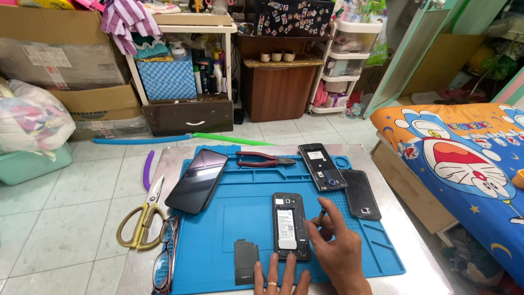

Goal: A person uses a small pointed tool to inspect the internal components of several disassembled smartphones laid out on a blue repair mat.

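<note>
Two hands work here: our left hand point(278, 277) lies flat, pinning the opened phone point(289, 225) on the blue mat point(240, 218), while our right hand point(335, 246) pinches a small tool point(320, 217) beside its edge.

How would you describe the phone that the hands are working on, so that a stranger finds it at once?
Start at the blue work mat on the table. Near its front edge lies an opened phone with its back cover off and its battery showing, between the left hand and the right hand. The other opened phone lies farther back, untouched, beside the red-handled pliers.
</note>
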